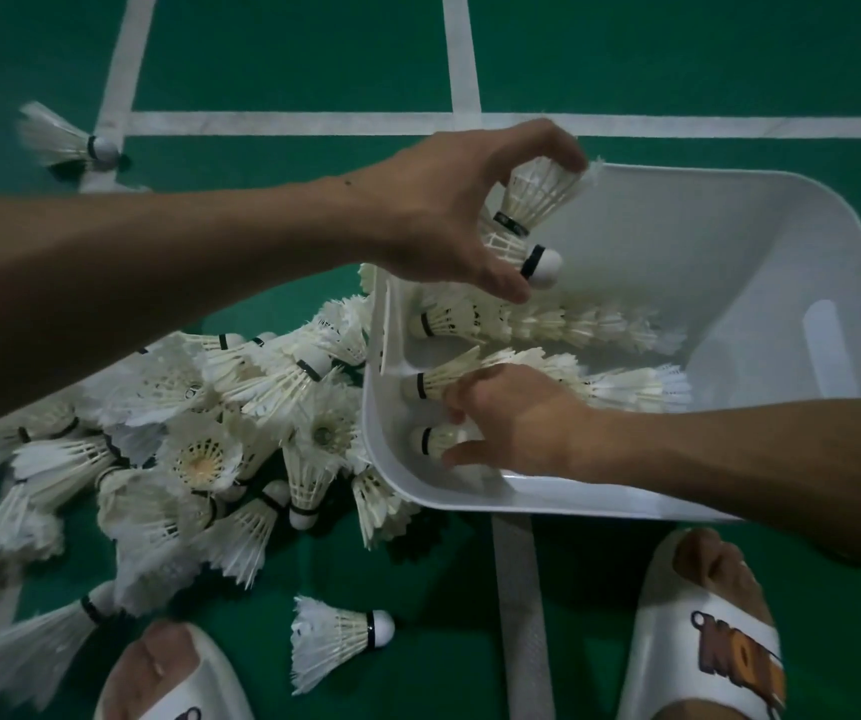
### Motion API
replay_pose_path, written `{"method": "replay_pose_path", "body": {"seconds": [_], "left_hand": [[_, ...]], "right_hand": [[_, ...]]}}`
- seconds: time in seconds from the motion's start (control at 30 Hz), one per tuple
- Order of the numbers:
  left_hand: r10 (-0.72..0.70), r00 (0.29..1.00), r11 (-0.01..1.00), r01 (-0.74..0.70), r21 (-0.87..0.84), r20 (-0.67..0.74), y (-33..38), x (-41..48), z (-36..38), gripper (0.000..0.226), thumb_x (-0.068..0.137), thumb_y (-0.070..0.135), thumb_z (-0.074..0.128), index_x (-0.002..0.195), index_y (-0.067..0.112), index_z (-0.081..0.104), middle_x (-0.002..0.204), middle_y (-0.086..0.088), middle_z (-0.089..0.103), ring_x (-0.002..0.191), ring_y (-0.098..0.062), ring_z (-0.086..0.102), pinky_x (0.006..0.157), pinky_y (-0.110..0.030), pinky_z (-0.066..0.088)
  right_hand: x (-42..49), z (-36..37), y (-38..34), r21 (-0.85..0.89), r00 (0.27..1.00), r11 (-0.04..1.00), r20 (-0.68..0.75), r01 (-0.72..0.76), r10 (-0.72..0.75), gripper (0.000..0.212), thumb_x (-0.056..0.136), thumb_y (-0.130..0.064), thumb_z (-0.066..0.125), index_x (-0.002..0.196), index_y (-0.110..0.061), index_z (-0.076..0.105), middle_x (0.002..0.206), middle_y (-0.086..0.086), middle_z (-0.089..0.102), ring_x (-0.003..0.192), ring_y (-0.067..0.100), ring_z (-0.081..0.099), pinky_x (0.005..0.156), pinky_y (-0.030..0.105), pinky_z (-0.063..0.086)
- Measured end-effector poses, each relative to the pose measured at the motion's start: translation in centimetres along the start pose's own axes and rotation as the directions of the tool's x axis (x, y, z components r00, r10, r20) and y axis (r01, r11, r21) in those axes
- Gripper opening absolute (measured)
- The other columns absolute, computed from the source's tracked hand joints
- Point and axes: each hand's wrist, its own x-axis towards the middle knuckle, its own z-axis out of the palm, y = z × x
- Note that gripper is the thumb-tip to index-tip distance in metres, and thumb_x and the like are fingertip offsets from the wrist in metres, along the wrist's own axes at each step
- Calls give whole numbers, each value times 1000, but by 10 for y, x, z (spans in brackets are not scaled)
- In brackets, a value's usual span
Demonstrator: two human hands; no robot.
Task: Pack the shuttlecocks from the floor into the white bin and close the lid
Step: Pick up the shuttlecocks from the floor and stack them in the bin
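The white bin (677, 241) sits open on the green court floor (288, 54), and pretty much everything happens around it. The person's left hand (449, 210) hangs over the bin's far-left corner, fingers and thumb curled round a short stack (532, 200) of shuttlecocks nested into each other, cork end pointing down into the bin. The right hand (511, 423) is reaching inside the bin at its near-left corner. Its fingers and thumb are pinched round the near row (431, 440) of shuttlecocks, which lies along the bin's near wall with its cork toward the left wall.

There are two more nested rows lying flat on the bin's bottom: a middle row (620, 389) just beyond the right hand, and a far row (547, 322) under the left hand, corks also toward the left wall.

Outside the bin, right up against its left wall, there's a big loose pile (199, 423) of shuttlecocks still on the floor. A lone shuttlecock (337, 639) lies near the bin's near-left corner, and another stray (61, 137) sits well off to the far left on a white court line (462, 54). The person's feet are in white slides, the left slide (173, 688) beside the lone shuttlecock and the right slide (703, 631) just in front of the bin's near wall.
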Motion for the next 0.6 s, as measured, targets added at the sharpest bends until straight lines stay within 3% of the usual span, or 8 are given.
{"method": "replay_pose_path", "body": {"seconds": [0.13,0.23,0.33,0.43,0.53,0.6], "left_hand": [[-10,998,1000,8,20,54,0,-1,1,85,67,36,82,137,40,34,121,15,39,101,-6,44,68,-8,29],[-16,996,999,13,44,86,2,0,4,86,66,38,82,137,41,33,123,14,40,104,-7,43,82,-21,33],[11,993,995,-22,92,115,4,1,7,87,64,40,82,136,40,35,135,14,44,112,-7,43,89,-23,30],[15,979,994,-37,104,205,8,2,10,86,66,38,83,137,41,34,124,20,44,107,-4,42,87,-24,30],[24,932,990,-73,123,363,10,4,16,84,67,40,82,135,46,34,138,12,44,110,-7,43,92,-29,33],[49,884,985,-121,125,466,12,5,20,79,68,42,80,132,52,36,141,12,42,115,-7,43,99,-33,35]], "right_hand": [[-11,-9,9,94,996,994,-65,-50,56,40,84,-59,60,105,-26,59,94,-6,58,84,14,51,70,28,40],[-22,-20,15,146,993,987,-87,-62,75,34,83,-58,61,100,-28,62,91,-8,59,84,12,53,71,28,44],[-39,-41,26,227,992,970,-65,-87,105,26,84,-52,63,89,-27,65,80,-16,58,76,5,59,64,21,44],[-62,-59,49,327,960,919,-95,-219,263,23,80,-47,69,78,-26,62,74,-18,61,74,2,64,61,15,46],[-84,-68,72,696,885,678,-134,-237,446,41,61,-43,79,90,-19,64,91,-5,70,76,15,72,69,33,59],[-95,-76,77,846,889,508,-99,-161,447,65,50,-37,82,108,-22,57,110,0,66,84,16,72,71,35,60]]}}
